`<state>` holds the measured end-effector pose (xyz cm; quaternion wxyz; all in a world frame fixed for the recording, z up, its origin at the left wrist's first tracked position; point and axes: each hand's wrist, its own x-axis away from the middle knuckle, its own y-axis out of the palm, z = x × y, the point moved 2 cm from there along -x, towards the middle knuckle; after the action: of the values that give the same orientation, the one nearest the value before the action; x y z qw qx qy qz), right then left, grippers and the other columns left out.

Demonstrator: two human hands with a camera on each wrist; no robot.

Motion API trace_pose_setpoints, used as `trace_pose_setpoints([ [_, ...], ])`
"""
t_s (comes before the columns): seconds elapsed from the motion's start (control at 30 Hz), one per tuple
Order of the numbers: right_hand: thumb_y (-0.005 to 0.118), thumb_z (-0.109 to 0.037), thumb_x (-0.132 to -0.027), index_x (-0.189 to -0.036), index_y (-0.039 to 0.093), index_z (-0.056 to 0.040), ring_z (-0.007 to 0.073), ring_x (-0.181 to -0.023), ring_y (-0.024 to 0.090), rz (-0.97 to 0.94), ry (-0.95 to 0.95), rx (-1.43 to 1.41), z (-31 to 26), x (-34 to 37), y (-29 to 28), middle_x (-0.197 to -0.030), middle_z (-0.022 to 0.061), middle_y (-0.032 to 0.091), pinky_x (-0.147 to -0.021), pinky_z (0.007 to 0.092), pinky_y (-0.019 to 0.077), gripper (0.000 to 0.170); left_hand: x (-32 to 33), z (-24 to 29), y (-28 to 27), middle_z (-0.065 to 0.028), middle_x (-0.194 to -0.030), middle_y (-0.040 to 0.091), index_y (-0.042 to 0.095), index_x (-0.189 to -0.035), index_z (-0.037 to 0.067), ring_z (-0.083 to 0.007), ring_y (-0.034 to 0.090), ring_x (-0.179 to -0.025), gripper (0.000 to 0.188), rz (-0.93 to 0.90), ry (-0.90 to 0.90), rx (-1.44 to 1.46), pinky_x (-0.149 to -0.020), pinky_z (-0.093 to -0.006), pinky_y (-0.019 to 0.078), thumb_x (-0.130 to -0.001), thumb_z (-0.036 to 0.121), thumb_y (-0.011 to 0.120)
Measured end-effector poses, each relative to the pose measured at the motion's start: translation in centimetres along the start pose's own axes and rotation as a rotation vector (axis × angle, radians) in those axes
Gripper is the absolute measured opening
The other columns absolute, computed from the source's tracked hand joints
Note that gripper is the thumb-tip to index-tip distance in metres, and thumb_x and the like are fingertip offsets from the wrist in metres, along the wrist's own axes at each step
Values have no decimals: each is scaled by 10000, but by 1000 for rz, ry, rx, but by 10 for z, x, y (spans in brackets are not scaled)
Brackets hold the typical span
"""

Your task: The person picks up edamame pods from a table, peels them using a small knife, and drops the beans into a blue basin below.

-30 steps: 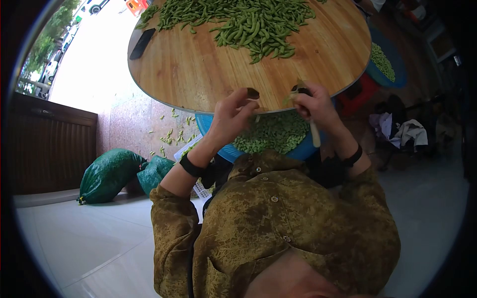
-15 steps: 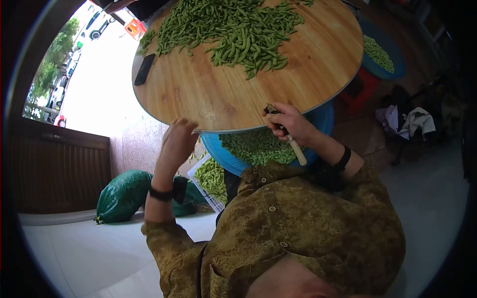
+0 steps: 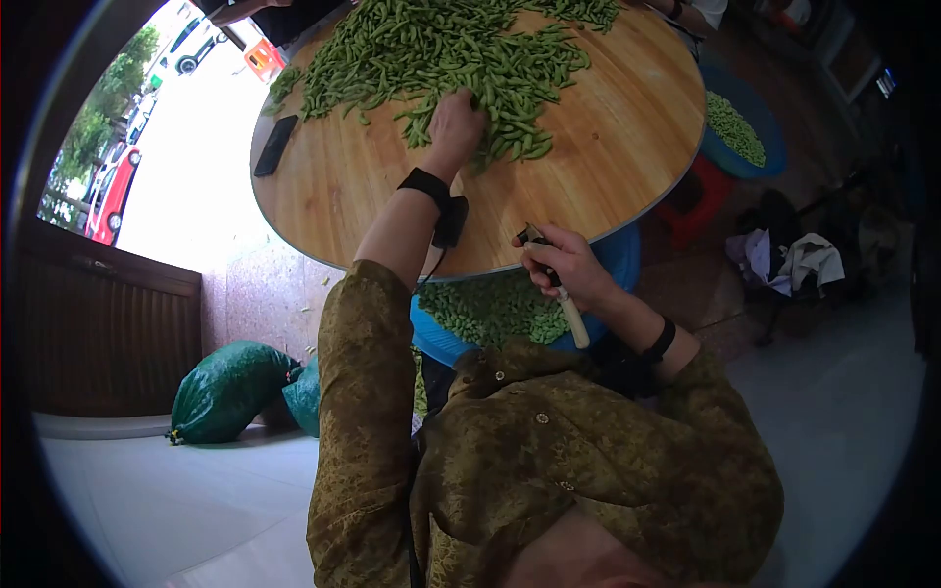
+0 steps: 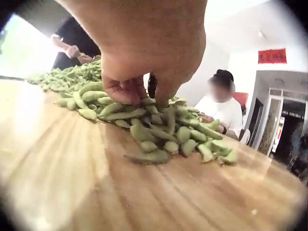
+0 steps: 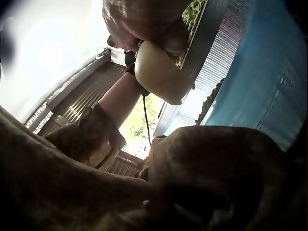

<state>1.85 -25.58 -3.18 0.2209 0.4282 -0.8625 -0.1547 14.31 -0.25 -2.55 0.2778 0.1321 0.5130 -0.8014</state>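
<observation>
Green pods [image 3: 412,49] lie heaped on the round wooden table [image 3: 333,196]. The left hand [image 3: 457,122] reaches into the near side of the heap. In the left wrist view, the left hand [image 4: 144,53] points its fingers down onto the pods [image 4: 144,132], a gap showing between thumb and fingers; the tips are partly hidden. At the table's near edge, the right hand [image 3: 571,267] grips a tool with a pale handle [image 3: 573,321]. The right wrist view shows that handle [image 5: 159,74] below the right hand [image 5: 149,19].
Under the table's near edge sits a blue basin [image 3: 436,338] of shelled beans [image 3: 490,309]. Another blue basin [image 3: 760,162] stands at right by a red stool [image 3: 701,201]. A black phone-like object [image 3: 275,145] lies on the table's left. Green sacks [image 3: 230,392] rest on the floor. Other people are across the table.
The left hand has moved from the table's near edge forward and right to the pods. The right hand still grips the pale-handled tool, in nearly the same place as half a second ago.
</observation>
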Motion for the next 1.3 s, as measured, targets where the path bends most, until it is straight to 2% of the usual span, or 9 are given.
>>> trace_pose_setpoints([
  [0.07, 473, -133, -947, -1132, 506, 5, 61, -541, 448, 8, -17, -18, 1, -1, 0, -761, 25, 494, -406, 193, 335, 233, -2, -1, -5, -208, -801, 641, 631, -864, -19, -379, 622, -763, 280, -23, 21, -1, -672, -438, 476, -736, 227, 665],
  [0.13, 462, -135, -954, -1194, 490, -8, 66, -542, 447, 39, -29, -22, -2, -2, 0, -765, 27, 498, -409, 193, 339, 273, -7, -9, -9, -253, -825, 610, 607, -852, -31, -406, 603, -826, 253, -348, -130, 19, -704, -463, 472, -727, 187, 644],
  [0.3, 467, -174, -962, -1198, 480, -45, 71, -528, 440, 65, -131, -93, -13, -8, 1, -743, 27, 488, -401, 203, 343, 269, 39, 12, -47, -169, -661, 604, 573, -851, -47, -271, 609, -582, 269, -9, 136, 189, -536, -386, 466, -768, 189, 669],
  [0.37, 458, -176, -966, -1220, 469, -54, 72, -535, 441, 65, -152, -119, -19, -7, 5, -750, 30, 486, -402, 203, 346, 282, 72, 36, -75, -121, -619, 592, 542, -822, -37, -206, 589, -536, 220, -321, -246, 666, -492, -339, 447, -845, 165, 627],
  [0.43, 439, -185, -976, -1232, 455, -57, 74, -549, 443, -13, -165, -201, -26, -5, 13, -769, 35, 485, -403, 200, 348, 286, 107, 51, -94, -18, -616, 572, 554, -836, 0, -68, 523, -509, 171, -387, -255, 902, -446, -228, 392, -885, 152, 616],
  [0.57, 421, -175, -981, -1244, 451, -61, 75, -562, 445, -105, -95, -217, -16, -7, 25, -789, 35, 483, -409, 195, 346, 288, 153, 72, -121, 4, -637, 575, 584, -869, 14, -47, 505, -526, 156, -446, -452, 1069, -452, -193, 371, -881, 158, 642],
  [0.67, 383, -168, -994, -1369, 360, -56, 76, -564, 430, -245, -101, -194, -19, 3, 38, -803, 34, 460, -429, 185, 358, 392, 166, 70, -121, 13, -648, 579, 613, -902, 18, -39, 487, -515, 143, -438, -588, 1205, -444, -190, 337, -881, 152, 659],
  [0.87, 390, -164, -992, -1425, 326, -84, 64, -556, 419, -292, -78, -188, -23, 9, 43, -787, 16, 459, -418, 185, 341, 446, 176, 66, -121, 15, -644, 574, 613, -905, 19, -38, 481, -505, 93, -413, -548, 1355, -433, -184, 310, -882, 101, 649],
  [1.3, 411, -157, -983, -1306, 434, -61, 55, -513, 412, -265, -66, -126, -24, 15, 36, -777, 18, 481, -388, 174, 322, 338, 180, 70, -117, 11, -638, 575, 609, -918, 24, -35, 471, -500, 92, -365, -477, 1294, -431, -187, 317, -859, 62, 668],
])
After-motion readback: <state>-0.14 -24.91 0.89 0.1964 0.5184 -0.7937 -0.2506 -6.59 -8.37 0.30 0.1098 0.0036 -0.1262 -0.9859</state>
